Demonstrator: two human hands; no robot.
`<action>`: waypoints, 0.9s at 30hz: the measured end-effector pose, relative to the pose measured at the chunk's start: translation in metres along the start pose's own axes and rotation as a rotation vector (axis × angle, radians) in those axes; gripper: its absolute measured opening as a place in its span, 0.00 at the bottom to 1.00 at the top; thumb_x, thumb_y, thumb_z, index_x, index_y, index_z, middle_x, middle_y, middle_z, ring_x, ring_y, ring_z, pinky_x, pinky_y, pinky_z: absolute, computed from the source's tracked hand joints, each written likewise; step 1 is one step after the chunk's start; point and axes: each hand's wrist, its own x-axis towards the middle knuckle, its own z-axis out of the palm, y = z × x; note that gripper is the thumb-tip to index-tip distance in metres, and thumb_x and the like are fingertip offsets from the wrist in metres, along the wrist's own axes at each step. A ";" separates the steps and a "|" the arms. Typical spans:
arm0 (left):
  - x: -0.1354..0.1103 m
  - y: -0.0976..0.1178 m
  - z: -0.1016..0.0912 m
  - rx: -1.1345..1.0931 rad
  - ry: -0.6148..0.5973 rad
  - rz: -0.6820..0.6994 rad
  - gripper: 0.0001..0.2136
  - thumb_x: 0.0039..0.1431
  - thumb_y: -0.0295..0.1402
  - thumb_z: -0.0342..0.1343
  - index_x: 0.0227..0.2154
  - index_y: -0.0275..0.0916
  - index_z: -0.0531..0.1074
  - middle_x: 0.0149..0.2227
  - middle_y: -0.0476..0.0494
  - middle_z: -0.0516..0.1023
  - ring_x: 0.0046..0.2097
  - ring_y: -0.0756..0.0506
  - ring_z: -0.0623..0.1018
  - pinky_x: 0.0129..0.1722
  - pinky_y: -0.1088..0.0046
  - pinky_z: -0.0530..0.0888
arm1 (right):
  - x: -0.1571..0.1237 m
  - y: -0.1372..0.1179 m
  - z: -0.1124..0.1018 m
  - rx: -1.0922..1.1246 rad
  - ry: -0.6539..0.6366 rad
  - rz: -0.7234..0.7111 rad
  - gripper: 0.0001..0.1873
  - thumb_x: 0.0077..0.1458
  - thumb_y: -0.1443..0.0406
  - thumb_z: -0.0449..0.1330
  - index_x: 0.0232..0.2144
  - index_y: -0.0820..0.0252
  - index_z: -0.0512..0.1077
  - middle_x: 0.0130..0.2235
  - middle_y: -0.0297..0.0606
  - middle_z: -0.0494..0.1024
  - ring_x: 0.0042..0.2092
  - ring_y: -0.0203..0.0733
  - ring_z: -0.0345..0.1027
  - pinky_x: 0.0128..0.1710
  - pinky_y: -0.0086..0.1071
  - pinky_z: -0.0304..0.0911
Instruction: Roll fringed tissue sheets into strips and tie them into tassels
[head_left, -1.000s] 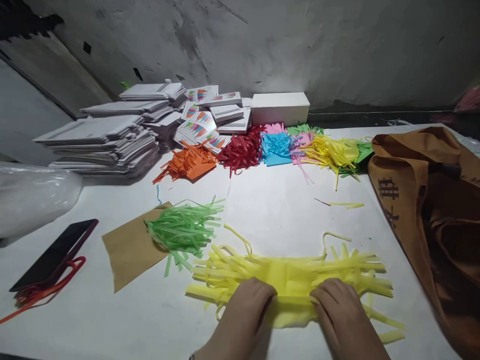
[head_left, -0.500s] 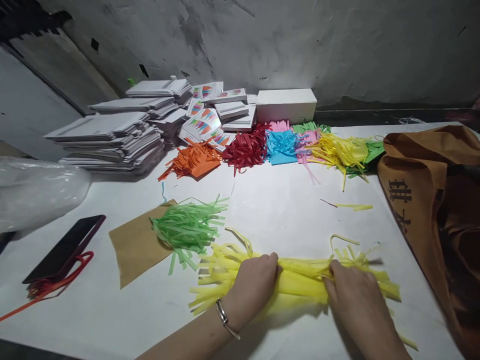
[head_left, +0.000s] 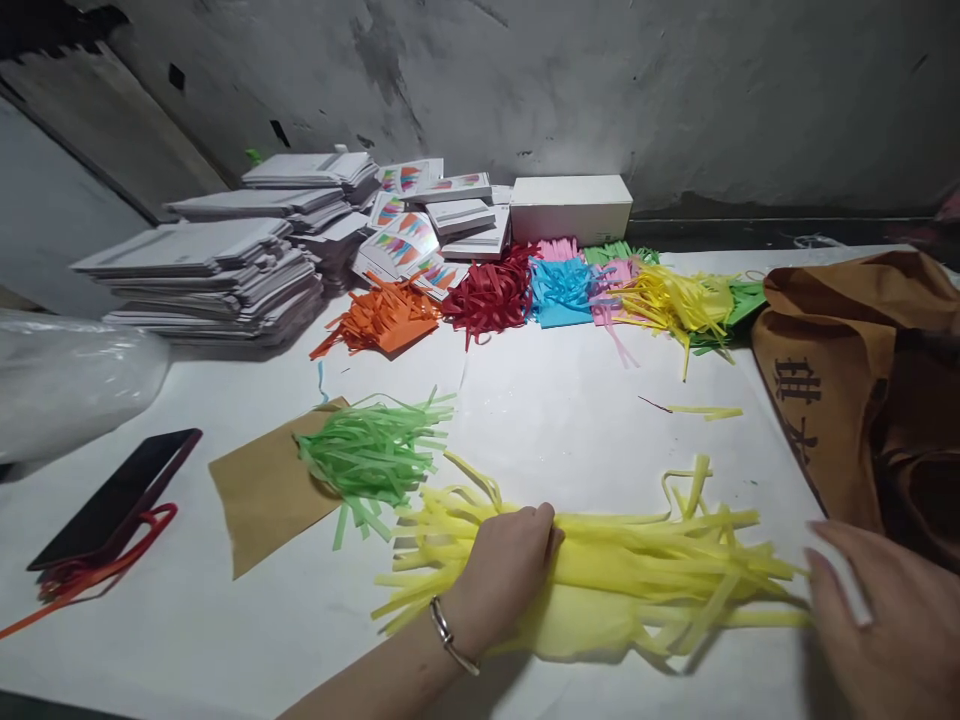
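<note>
A bundle of yellow fringed paper strips [head_left: 645, 575] lies across the near part of the white table [head_left: 570, 420]. My left hand [head_left: 504, 570], a bracelet on its wrist, is closed over the bundle's left part and presses it down. At the bundle's right end my right hand [head_left: 877, 625] hovers with its fingers spread, holding nothing. A green fringed bundle [head_left: 371, 455] rests on a brown paper sheet [head_left: 259, 495] just left of the yellow one.
Orange [head_left: 386, 320], red [head_left: 491, 295], blue [head_left: 559, 290], pink and yellow fringe piles line the back, with stacked white cards [head_left: 206, 280] and a white box [head_left: 570, 208] behind. A brown bag [head_left: 862, 370] sits right, a phone [head_left: 112, 500] with a red cord left.
My right hand has let go of the yellow bundle and slid off its right end, opening. The strips there have fanned out. My left hand has stayed in place.
</note>
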 end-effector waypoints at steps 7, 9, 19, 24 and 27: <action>0.001 -0.004 -0.003 0.009 0.066 -0.002 0.10 0.70 0.31 0.47 0.36 0.38 0.73 0.34 0.41 0.80 0.36 0.40 0.79 0.33 0.65 0.70 | -0.009 -0.116 0.040 0.454 -0.176 -0.542 0.16 0.60 0.77 0.52 0.45 0.65 0.75 0.43 0.44 0.80 0.46 0.48 0.73 0.50 0.40 0.68; -0.006 -0.005 -0.006 0.005 0.195 0.052 0.09 0.69 0.27 0.46 0.40 0.37 0.72 0.43 0.38 0.79 0.45 0.37 0.76 0.44 0.60 0.70 | -0.011 -0.124 0.048 0.454 -0.148 -0.537 0.15 0.60 0.78 0.52 0.42 0.67 0.76 0.39 0.44 0.80 0.43 0.48 0.73 0.47 0.40 0.69; -0.032 -0.016 0.021 -0.008 0.421 0.509 0.09 0.66 0.20 0.49 0.37 0.39 0.70 0.36 0.47 0.76 0.40 0.44 0.70 0.51 0.60 0.63 | -0.008 -0.122 0.043 0.645 -0.207 -0.388 0.13 0.67 0.72 0.48 0.42 0.60 0.72 0.41 0.40 0.77 0.44 0.45 0.69 0.50 0.41 0.59; -0.042 -0.024 0.029 -0.076 0.386 0.511 0.07 0.68 0.24 0.51 0.40 0.41 0.72 0.38 0.47 0.77 0.42 0.44 0.71 0.52 0.59 0.62 | -0.016 -0.112 0.053 0.573 -0.260 -0.424 0.16 0.67 0.75 0.45 0.38 0.59 0.71 0.34 0.37 0.73 0.39 0.44 0.65 0.50 0.42 0.54; -0.048 -0.025 0.028 -0.167 0.421 0.417 0.08 0.69 0.25 0.49 0.38 0.41 0.72 0.42 0.46 0.77 0.45 0.43 0.71 0.49 0.60 0.63 | -0.013 -0.105 0.055 0.557 -0.350 -0.347 0.15 0.68 0.72 0.46 0.33 0.57 0.69 0.33 0.35 0.71 0.37 0.43 0.63 0.45 0.40 0.52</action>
